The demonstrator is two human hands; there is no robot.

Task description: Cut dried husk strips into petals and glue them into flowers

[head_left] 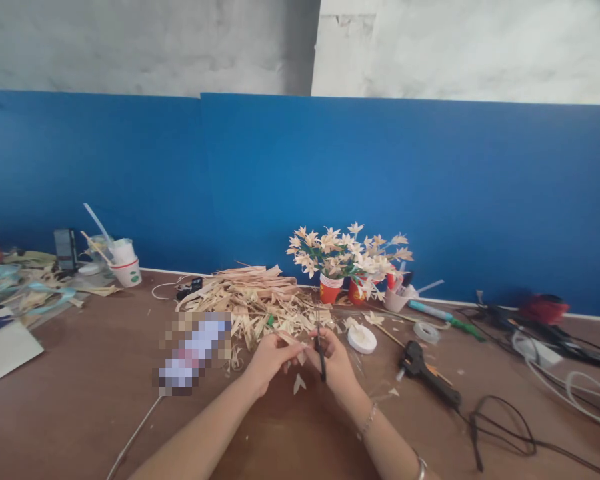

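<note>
My left hand [273, 360] pinches a pale strip of dried husk [286, 339] between thumb and fingers. Close beside it, my right hand [334, 360] is closed around dark scissors [321, 350], whose blades point away from me. The right fingertips meet the left ones at the strip, so the exact grip there is partly hidden. Below the hands a small cut piece of husk [299, 383] shows above the brown table [300, 440]. Just beyond them spreads a heap of dried husk strips [250, 293].
Husk flowers [350, 250] stand in red paper cups [331, 288] at the back. A white round lid [362, 339] and a black glue gun [427, 377] with its cord lie to the right. A blurred-out phone [195, 353] with a cable lies left. A blue partition [300, 167] bounds the table.
</note>
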